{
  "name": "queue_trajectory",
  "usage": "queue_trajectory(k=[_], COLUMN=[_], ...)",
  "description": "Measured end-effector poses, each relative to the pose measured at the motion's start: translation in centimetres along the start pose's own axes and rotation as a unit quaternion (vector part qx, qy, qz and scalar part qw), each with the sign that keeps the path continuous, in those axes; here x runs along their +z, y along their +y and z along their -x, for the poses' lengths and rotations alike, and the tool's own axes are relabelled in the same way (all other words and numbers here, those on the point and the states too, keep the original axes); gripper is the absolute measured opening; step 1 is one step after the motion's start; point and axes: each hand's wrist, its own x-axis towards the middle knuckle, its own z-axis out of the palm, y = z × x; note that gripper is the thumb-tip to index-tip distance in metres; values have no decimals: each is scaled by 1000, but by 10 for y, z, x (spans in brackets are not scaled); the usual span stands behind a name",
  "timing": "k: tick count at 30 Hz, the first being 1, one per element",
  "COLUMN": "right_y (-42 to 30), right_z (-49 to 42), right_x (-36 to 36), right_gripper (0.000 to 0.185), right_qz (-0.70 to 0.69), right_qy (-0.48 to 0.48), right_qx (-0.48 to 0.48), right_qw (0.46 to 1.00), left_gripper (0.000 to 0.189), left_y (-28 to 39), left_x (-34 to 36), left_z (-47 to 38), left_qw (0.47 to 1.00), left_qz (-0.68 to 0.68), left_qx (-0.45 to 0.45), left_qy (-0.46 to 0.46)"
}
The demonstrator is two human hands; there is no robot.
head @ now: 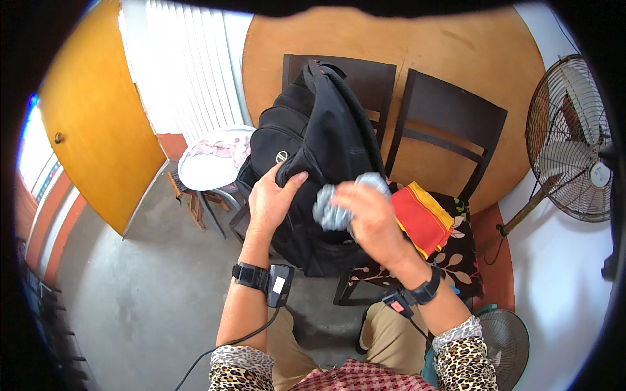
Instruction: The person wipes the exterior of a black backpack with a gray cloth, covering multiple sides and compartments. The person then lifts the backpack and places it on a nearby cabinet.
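Note:
A black backpack (337, 141) stands upright on a chair in front of me, leaning against the chair's dark back. My left hand (271, 198) grips the backpack's edge, its thumb over the fabric, just below a small round logo. My right hand (367, 212), slightly blurred, holds a crumpled light grey-blue cloth (332, 210) against or close to the backpack's side; whether they touch I cannot tell. A folded red and yellow cloth (423, 220) lies on the floral seat of the chair to the right, beyond my right hand.
Behind the chairs is a large round wooden tabletop (450, 44). A second dark chair (450, 115) stands right of the backpack. At left, a white round tray (210, 171) bears a pinkish cloth. A pedestal fan (570, 141) and another fan (503, 347) are at right. A cable trails from my left wrist.

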Motion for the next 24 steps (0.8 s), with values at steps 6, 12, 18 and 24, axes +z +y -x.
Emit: queue_trajectory(k=[6,12,18,24], right_y=[19,44,7,-18], right_z=[-83,17,24,-72], right_x=[1,32,14,13], right_gripper=[41,17,23,43], right_qz=[124,228,102,73], right_qy=[134,-163,-161,115], right_qx=[-65,-119,-59,-115], right_qw=[981,953,980,984], left_gripper=[58,55,54,48], left_y=[1,-8,-15,-19], left_x=[-2,-10,-13,-10], left_z=[8,15,22,26], left_qw=[1000,987,984,992], left_qz=[-20,86,76,36], left_qx=[5,135,159,120], left_qy=[11,-25,-13,8])
